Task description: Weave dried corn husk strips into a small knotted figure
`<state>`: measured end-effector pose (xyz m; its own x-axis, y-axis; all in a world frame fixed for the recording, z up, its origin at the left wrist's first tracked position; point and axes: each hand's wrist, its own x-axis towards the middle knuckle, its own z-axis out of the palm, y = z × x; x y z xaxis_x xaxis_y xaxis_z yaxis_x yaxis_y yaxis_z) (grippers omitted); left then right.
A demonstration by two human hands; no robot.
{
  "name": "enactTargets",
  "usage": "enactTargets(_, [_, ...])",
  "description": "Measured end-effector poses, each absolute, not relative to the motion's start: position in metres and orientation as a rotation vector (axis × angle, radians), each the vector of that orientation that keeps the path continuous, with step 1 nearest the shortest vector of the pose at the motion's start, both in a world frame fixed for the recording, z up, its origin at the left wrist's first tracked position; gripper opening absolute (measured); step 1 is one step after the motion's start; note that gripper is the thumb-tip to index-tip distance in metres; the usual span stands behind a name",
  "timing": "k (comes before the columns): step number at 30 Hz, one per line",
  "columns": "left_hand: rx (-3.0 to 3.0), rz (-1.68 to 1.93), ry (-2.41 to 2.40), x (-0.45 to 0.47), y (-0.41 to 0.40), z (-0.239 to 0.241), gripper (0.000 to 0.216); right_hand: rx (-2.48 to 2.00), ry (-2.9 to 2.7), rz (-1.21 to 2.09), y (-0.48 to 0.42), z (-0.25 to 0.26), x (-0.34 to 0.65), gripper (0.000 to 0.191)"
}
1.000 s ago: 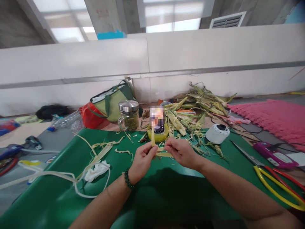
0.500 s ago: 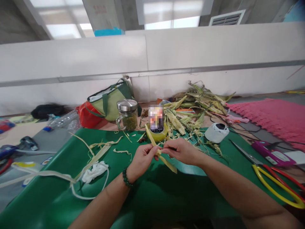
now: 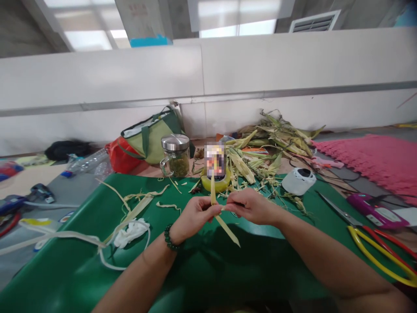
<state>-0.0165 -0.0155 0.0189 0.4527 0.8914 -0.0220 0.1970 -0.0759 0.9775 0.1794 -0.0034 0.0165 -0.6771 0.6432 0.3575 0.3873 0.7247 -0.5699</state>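
Observation:
My left hand [image 3: 199,214], with a green bead bracelet at the wrist, is closed on a pale yellow corn husk strip [image 3: 228,230]. One end of the strip points up and away, and the other slants down to the right over the green mat [image 3: 182,278]. Close beside it, my right hand [image 3: 249,206] pinches a thin pale piece at the strip's middle; whether that piece belongs to the same husk I cannot tell. Just beyond the hands, a phone [image 3: 215,161] with a blurred screen leans on a yellow tape roll [image 3: 215,184].
Husks [image 3: 243,163] are heaped behind to the right, near a white roll [image 3: 299,181]. Large scissors [image 3: 356,228] with red and yellow handles lie at the right. A lidded glass mug [image 3: 176,158] stands at the back. White cord [image 3: 74,237] and loose husk strips [image 3: 140,206] are on the left.
The husk strip has turned in my hands: its upper end stands more upright and its lower end looks narrower. My hands stay close together in nearly the same place.

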Motion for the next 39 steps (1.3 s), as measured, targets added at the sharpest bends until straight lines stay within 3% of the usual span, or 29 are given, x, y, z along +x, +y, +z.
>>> enactTargets(6, [1.440, 0.755, 0.960, -0.020, -0.014, 0.019, 0.035, -0.889, -2.270, 0.742, 0.002, 0.018, 0.186, 0.031])
enactTargets(13, [1.562, 0.869, 1.028, -0.015, -0.011, 0.013, 0.035, -1.074, -2.077, 1.390, -0.004, 0.014, 0.176, 0.044])
enactTargets(20, [1.860, 0.779, 1.111, -0.016, -0.013, 0.011, 0.035, -0.978, -2.340, 0.984, -0.008, 0.025, 0.182, 0.038])
enactTargets(29, [1.570, 0.706, 0.943, -0.016, -0.012, 0.011, 0.042, -1.019, -2.447, 0.802, 0.000, 0.024, 0.192, 0.032])
enactTargets(32, [1.538, 0.782, 0.920, -0.014, -0.013, 0.009, 0.035, -1.097, -2.307, 0.435, -0.002, 0.026, 0.191, 0.019])
enactTargets(35, [1.529, 0.861, 0.887, -0.009, -0.013, 0.005, 0.029, -0.997, -2.232, 0.048, -0.009, 0.027, 0.185, 0.040])
enactTargets(39, [1.513, 0.809, 0.817, -0.005, -0.015, 0.000, 0.029, -1.106, -2.416, 0.259, -0.015, 0.024, 0.176, 0.034])
